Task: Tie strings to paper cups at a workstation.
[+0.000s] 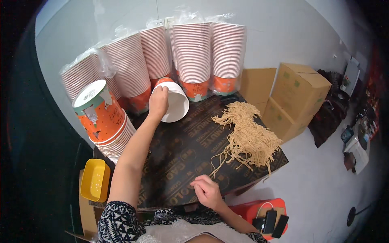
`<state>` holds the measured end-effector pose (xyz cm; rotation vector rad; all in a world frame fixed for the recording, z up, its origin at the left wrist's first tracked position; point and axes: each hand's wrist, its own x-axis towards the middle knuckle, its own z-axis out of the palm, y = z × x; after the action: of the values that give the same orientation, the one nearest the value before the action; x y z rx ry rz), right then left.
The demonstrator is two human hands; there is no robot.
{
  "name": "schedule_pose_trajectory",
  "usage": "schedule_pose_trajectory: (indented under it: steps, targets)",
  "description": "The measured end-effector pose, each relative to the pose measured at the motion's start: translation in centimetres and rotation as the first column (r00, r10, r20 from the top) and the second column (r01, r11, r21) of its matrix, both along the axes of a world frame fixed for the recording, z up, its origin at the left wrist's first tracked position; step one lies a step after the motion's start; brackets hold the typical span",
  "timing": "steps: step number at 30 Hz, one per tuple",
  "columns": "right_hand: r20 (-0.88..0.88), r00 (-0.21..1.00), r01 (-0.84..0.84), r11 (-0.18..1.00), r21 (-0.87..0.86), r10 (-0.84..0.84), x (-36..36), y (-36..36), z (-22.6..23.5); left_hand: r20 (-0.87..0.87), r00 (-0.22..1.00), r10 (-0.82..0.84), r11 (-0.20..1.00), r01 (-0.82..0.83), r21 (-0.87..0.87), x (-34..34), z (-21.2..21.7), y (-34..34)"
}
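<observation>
My left hand (159, 102) reaches across the table and is closed on the rim of a paper bucket (177, 106). The bucket lies tilted, its white inside facing me, with orange on its outer wall. Close to the table's front edge, my right hand (207, 192) has its fingers curled together; whatever they hold, if anything, is hidden. Beyond that hand lies a bundle of tan cords (255, 139), with a few loose strands trailing toward it. At the left, an upside-down stack of orange printed buckets (103, 117) stands beside my left forearm, cords showing between its lower rims.
Several tall stacks of buckets in clear plastic (192, 52) line the back of the dark printed board table (174, 162). A yellow bin (94, 182) sits at the left edge. Cardboard boxes (298, 99) stand at right. A red stool (279, 206) carries phones and a cable.
</observation>
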<state>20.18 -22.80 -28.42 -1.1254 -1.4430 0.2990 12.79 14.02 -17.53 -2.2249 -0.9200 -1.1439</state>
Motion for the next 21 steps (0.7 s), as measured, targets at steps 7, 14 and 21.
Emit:
schedule_pose_trajectory:
  steps: [7, 14, 21]
  targets:
    - [0.007, 1.0, 0.013, 1.0, -0.006, -0.013, 0.0, -0.1, 0.0, -0.016, 0.997, 0.081, 0.997, -0.081, -0.01, -0.3, 0.8, -0.2]
    - [0.009, 1.0, 0.022, 0.999, 0.037, -0.023, 0.1, 0.2, -0.2, -0.115, 0.981, 0.159, 0.984, -0.167, -0.059, -1.3, 1.3, -1.1]
    - [0.035, 0.999, 0.034, 0.996, 0.082, -0.037, 0.0, 0.4, -0.5, -0.197, 0.964, 0.178, 0.966, -0.21, -0.151, -1.9, 1.4, -3.6]
